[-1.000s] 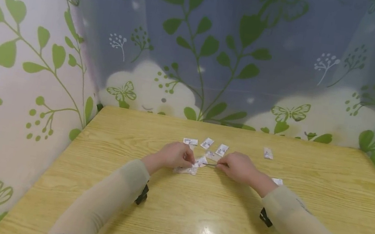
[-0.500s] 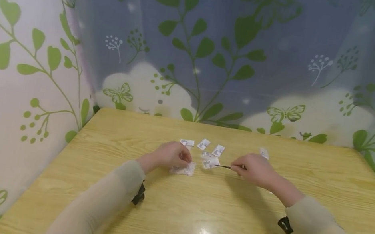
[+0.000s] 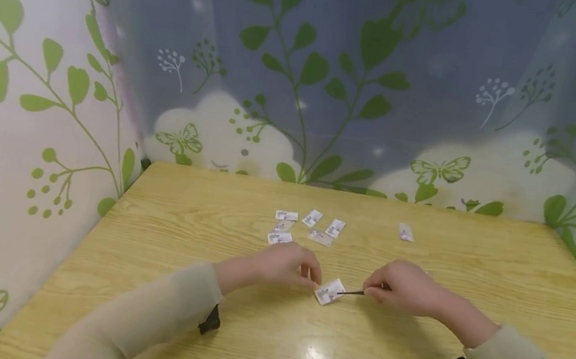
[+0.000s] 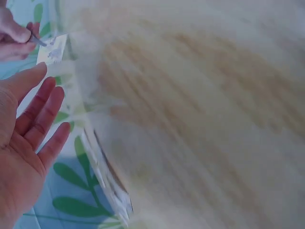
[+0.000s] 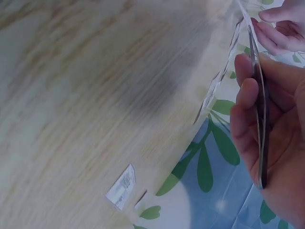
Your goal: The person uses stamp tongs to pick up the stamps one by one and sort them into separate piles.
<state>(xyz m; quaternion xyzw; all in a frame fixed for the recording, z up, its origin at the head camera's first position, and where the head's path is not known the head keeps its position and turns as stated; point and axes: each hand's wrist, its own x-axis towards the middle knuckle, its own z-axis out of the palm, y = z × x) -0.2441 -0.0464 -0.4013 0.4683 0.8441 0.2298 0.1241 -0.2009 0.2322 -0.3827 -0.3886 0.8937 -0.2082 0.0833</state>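
My right hand [image 3: 408, 287] holds dark metal tweezers [image 5: 263, 129] between thumb and fingers. Their tips grip a small white printed sachet [image 3: 329, 292], tilted over the near side of the group on the table. At the sachet's left edge are the fingertips of my left hand [image 3: 286, 266]. In the left wrist view those fingers are spread and relaxed, with the thumb closest to the sachet [image 4: 52, 51]. Behind the hands lie several similar flat sachets, among them one at the back [image 3: 312, 218] and a more see-through one [image 3: 321, 238].
A single sachet [image 3: 405, 232] lies apart at the back right of the wooden table [image 3: 218, 349]. Another sachet [image 3: 279, 238] lies just behind my left hand. A leaf-patterned cloth [image 3: 276, 109] hangs along the table's back edge and left side.
The tweezers carry the sachet out of the group, first right, then nearer to me. My left hand leaves the sachets at left and follows rightward to its edge.
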